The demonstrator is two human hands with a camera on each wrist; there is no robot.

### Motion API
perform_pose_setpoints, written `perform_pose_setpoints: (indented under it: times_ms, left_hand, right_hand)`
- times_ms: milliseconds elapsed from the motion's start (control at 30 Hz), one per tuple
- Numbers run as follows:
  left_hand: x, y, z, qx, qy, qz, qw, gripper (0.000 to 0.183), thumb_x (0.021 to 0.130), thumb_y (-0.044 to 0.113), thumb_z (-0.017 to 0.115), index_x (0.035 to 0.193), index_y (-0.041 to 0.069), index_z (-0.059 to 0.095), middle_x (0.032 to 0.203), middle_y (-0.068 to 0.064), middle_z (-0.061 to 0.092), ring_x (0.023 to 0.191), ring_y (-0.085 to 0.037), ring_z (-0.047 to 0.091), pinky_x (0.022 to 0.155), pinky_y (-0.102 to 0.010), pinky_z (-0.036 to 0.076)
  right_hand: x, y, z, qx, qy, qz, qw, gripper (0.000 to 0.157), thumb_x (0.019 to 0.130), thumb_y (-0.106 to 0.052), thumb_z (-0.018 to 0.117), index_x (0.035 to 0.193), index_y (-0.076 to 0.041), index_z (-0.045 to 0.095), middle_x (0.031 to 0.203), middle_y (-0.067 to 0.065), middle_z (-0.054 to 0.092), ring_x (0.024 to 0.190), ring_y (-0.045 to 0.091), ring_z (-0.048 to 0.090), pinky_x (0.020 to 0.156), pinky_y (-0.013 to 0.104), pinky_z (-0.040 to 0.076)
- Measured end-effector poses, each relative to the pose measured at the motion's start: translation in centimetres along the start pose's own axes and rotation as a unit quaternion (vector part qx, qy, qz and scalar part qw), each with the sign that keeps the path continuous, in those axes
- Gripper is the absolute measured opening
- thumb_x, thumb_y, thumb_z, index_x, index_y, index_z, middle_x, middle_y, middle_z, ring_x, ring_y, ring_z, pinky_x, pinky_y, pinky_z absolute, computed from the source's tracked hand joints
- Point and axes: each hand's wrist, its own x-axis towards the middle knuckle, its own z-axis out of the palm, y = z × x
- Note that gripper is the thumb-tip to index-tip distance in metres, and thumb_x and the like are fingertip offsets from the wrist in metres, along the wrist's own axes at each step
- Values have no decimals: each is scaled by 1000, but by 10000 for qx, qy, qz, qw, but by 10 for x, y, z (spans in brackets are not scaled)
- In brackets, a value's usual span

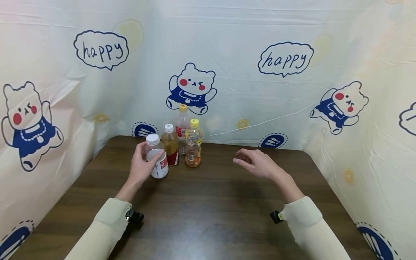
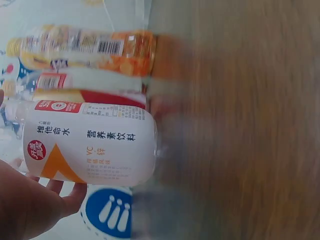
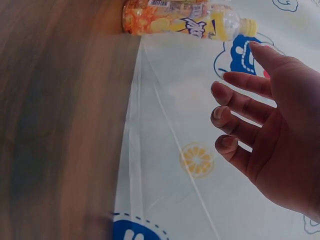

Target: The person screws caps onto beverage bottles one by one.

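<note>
My left hand (image 1: 140, 167) grips a plastic bottle (image 1: 160, 169) with a white cap and a white label, thumb on one side and fingers round the other. In the left wrist view the label shows an orange triangle, and the bottle is upright; whether its base touches the table I cannot tell. Close behind it stand an amber drink bottle (image 1: 167, 141) with a white cap and a yellow-capped bottle (image 1: 191, 144) holding a little orange liquid. My right hand (image 1: 258, 164) hovers over the table's right half, fingers loosely bent, holding nothing.
A clear bottle (image 1: 182, 119) with a red label and orange-yellow cap stands at the back of the group. The dark wooden table (image 1: 208, 213) meets a printed curtain (image 1: 234, 94) along its back and sides.
</note>
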Motion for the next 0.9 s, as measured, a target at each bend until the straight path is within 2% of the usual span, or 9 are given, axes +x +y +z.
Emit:
perform_pose_setpoints:
  times_ms: [233,400,567,633,700,767,800,867,900]
  left_hand:
    - [6,-8,-18,-35,366,-11,9993,81,94,48,71,154,11,31,152,-22,45,139,-37,42,114,-61,33]
    - [8,-11,-29,7,446,-64,9990,82,95,51,69,156,12,28,154,-21,44,141,-37,40,114,-61,32]
    - [5,-8,-35,277,243,-105,9993,87,95,54,67,159,15,23,158,-22,37,145,-41,35,114,-65,32]
    - [2,-6,-36,463,261,55,9986,87,95,53,68,159,16,23,158,-22,36,145,-42,35,113,-67,33]
    - [-3,-3,-36,718,567,414,9949,86,93,50,72,158,16,27,157,-19,38,143,-39,37,113,-65,34]
    - [-10,2,-35,1017,1075,1009,9838,84,90,44,77,156,15,32,154,-17,39,141,-37,37,113,-63,34]
    - [-14,5,-34,1158,1364,1410,9737,83,89,41,79,154,13,36,152,-18,41,139,-37,38,112,-62,35]
    - [-23,13,-30,1444,1875,2308,9438,78,86,37,80,147,6,44,146,-20,45,133,-39,42,108,-60,37]
    - [-28,18,-27,1600,2004,2728,9273,75,86,37,78,144,3,47,143,-22,47,131,-40,43,106,-59,38]
  right_hand:
    - [-8,15,7,1,-21,104,9999,35,103,-41,61,125,-14,66,92,-8,69,76,12,61,70,31,53]
    - [-10,28,17,-162,260,140,9994,29,102,-36,63,121,-14,68,92,-7,70,76,11,62,71,33,55]
    - [-12,40,33,-951,769,94,9924,27,101,-31,65,117,-10,70,95,-3,70,81,15,64,75,40,57]
    - [-15,43,38,-1286,893,58,9876,28,101,-30,65,117,-9,70,101,1,70,87,19,66,80,44,57]
    - [-18,45,43,-1554,972,22,9831,30,100,-30,65,119,-7,70,107,5,70,96,25,67,87,48,55]
    - [-22,46,47,-1767,1013,24,9790,34,101,-32,63,124,-7,68,115,8,68,105,29,64,94,51,52]
    - [-24,46,49,-1837,1033,35,9775,37,102,-34,62,127,-7,67,120,10,66,111,31,62,98,53,49]
    - [-28,45,53,-1958,1057,41,9749,44,104,-36,59,137,-7,61,133,14,61,124,34,56,106,56,43]
    - [-30,44,55,-1987,1054,53,9744,48,105,-38,56,142,-7,57,140,15,58,131,35,52,111,56,39]
